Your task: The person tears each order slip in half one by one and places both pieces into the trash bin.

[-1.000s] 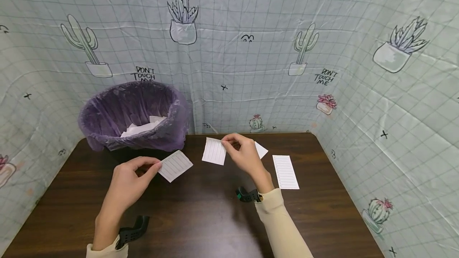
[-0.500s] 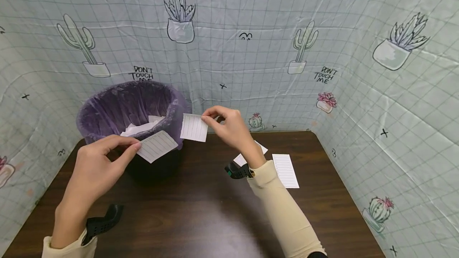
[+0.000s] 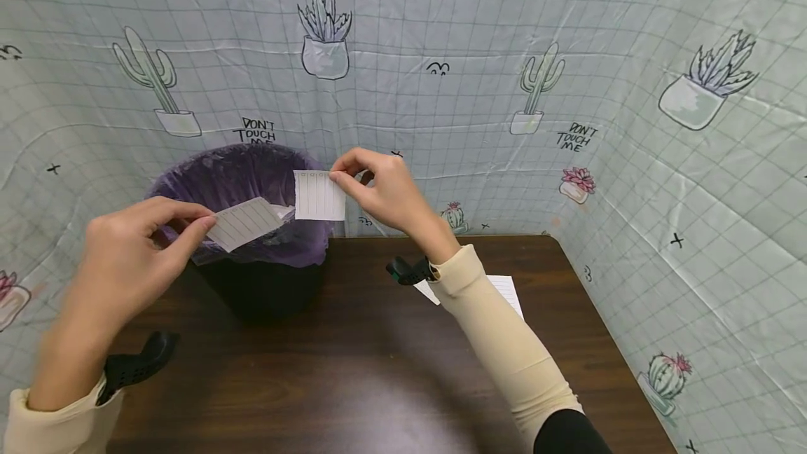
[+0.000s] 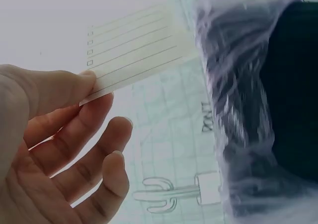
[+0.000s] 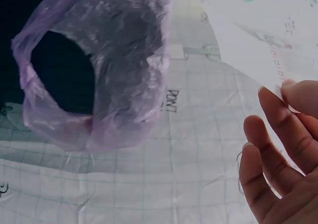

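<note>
My left hand [image 3: 129, 251] pinches a lined piece of paper [image 3: 244, 224] by its left corner, between thumb and index finger. In the head view that paper overlaps the front rim of a dark bin [image 3: 265, 293] lined with a purple bag [image 3: 217, 174]. A second lined piece [image 3: 319, 196] hangs from the thumb and fingertips of my right hand [image 3: 387, 188], by the bin's right rim. Small checkboxes run along one edge of the left paper [image 4: 134, 50]. White paper [image 3: 285, 211] shows inside the bin, mostly hidden behind the left piece.
On the brown table [image 3: 378, 370], a lined sheet [image 3: 506, 293] and a white paper corner [image 3: 427, 291] lie partly hidden under my right forearm. A printed grid curtain [image 3: 391, 90] hangs behind and at both sides.
Both hands have risen and moved left, carrying their paper pieces from over the table to the bin's rim. Each grip stays the same.
</note>
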Demonstrator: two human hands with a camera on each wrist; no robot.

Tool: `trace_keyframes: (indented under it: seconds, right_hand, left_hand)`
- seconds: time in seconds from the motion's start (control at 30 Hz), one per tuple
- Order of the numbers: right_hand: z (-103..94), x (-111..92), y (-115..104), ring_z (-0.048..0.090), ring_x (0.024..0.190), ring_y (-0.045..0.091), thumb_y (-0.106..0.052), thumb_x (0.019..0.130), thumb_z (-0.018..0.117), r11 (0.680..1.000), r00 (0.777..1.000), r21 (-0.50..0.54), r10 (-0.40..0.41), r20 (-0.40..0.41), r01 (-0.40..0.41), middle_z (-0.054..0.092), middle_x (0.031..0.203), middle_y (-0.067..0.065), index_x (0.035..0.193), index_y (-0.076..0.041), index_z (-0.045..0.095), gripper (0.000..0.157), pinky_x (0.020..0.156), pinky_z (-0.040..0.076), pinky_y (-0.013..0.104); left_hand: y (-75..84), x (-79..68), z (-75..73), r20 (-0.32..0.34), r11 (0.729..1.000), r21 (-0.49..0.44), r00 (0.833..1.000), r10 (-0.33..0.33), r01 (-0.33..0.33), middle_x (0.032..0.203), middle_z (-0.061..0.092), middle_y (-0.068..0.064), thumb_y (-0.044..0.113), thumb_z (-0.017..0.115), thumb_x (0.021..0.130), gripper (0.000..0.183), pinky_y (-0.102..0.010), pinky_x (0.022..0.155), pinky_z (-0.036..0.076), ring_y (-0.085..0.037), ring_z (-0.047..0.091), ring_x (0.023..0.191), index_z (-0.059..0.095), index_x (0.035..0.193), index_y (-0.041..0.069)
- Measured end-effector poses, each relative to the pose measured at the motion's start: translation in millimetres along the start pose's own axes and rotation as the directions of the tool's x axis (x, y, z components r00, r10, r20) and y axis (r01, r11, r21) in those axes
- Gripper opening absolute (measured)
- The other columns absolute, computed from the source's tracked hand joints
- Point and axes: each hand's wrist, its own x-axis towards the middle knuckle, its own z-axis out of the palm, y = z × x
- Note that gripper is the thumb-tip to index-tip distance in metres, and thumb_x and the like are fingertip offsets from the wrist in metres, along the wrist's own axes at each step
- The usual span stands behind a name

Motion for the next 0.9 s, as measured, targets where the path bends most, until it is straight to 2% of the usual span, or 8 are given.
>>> trace_keyframes:
  seconds: [0.1,0.23,0.37,0.43,0.57,0.63,0.8,0.9]
  right_hand:
    - [0.4,7,-3,0.065,0.082,0.009,-0.014,0.100,0.068,1.000,1.000,0.002,0.016,0.014,-0.016,0.075,0.092,0.003,0.101,-0.006,0.074,0.010,0.074,0.054,0.025]
    - [4.2,16,-8,0.065,0.082,0.008,-0.016,0.101,0.067,0.999,0.999,0.001,0.042,0.030,-0.042,0.075,0.094,0.002,0.103,-0.007,0.074,0.011,0.074,0.053,0.025]
    - [10.7,24,-10,0.065,0.082,0.008,-0.018,0.101,0.068,0.997,0.996,-0.004,0.080,0.046,-0.079,0.076,0.096,0.003,0.104,-0.008,0.074,0.012,0.075,0.053,0.023]
    - [14.3,27,-10,0.065,0.083,0.008,-0.018,0.101,0.068,0.996,0.994,-0.006,0.093,0.053,-0.093,0.076,0.097,0.003,0.105,-0.008,0.074,0.013,0.075,0.053,0.022]
    - [21.6,32,-7,0.066,0.085,0.009,-0.019,0.101,0.067,0.993,0.990,0.007,0.119,0.070,-0.120,0.076,0.100,0.004,0.106,-0.007,0.074,0.014,0.076,0.053,0.020]
    - [25.1,34,-5,0.066,0.086,0.009,-0.019,0.102,0.066,0.992,0.989,0.013,0.126,0.077,-0.128,0.076,0.101,0.004,0.107,-0.007,0.073,0.015,0.076,0.053,0.019]
    - [32.6,36,1,0.067,0.086,0.009,-0.018,0.103,0.064,0.993,0.991,0.013,0.115,0.076,-0.116,0.075,0.100,0.004,0.108,-0.007,0.073,0.015,0.075,0.053,0.020]
    - [36.7,38,4,0.067,0.086,0.009,-0.019,0.103,0.064,0.994,0.992,0.000,0.106,0.065,-0.106,0.075,0.099,0.003,0.108,-0.008,0.073,0.015,0.073,0.052,0.020]
  left_hand:
    - [-4.9,3.0,-2.9,-0.005,0.999,0.033,1.000,-0.005,0.006,0.081,0.075,-0.012,-0.002,0.085,0.077,0.014,-0.005,0.061,0.037,0.026,0.037,0.069,0.079,0.090,0.000]
    - [-10.7,4.4,-5.1,-0.011,0.996,0.084,1.000,-0.028,0.029,0.084,0.076,-0.017,0.001,0.084,0.079,0.015,-0.005,0.060,0.035,0.017,0.043,0.067,0.078,0.092,-0.001]
    - [-14.7,4.7,-4.8,-0.017,0.993,0.114,0.999,-0.041,0.043,0.086,0.076,-0.019,0.002,0.083,0.081,0.013,-0.007,0.060,0.034,0.001,0.049,0.061,0.078,0.093,-0.001]
    - [-16.7,4.3,-3.4,-0.020,0.991,0.122,0.999,-0.047,0.049,0.087,0.075,-0.020,0.002,0.081,0.082,0.012,-0.010,0.062,0.034,-0.006,0.052,0.062,0.078,0.094,-0.002]
    - [-21.6,2.6,-0.1,-0.015,0.985,0.156,0.997,-0.075,0.076,0.092,0.075,-0.021,0.004,0.079,0.086,0.011,-0.018,0.064,0.033,-0.030,0.060,0.067,0.078,0.096,-0.001]
    - [-24.2,1.8,1.2,-0.007,0.981,0.169,0.995,-0.098,0.098,0.094,0.075,-0.021,0.006,0.079,0.087,0.012,-0.022,0.065,0.032,-0.034,0.061,0.070,0.078,0.098,-0.001]
    - [-28.2,0.5,4.6,0.026,0.975,0.179,0.989,-0.142,0.136,0.099,0.074,-0.023,0.007,0.076,0.090,0.013,-0.045,0.069,0.045,-0.041,0.065,0.078,0.077,0.101,-0.001]
    - [-29.7,0.8,6.1,0.063,0.973,0.175,0.984,-0.167,0.154,0.103,0.073,-0.026,0.007,0.074,0.092,0.015,-0.059,0.073,0.046,-0.046,0.065,0.084,0.075,0.104,-0.003]
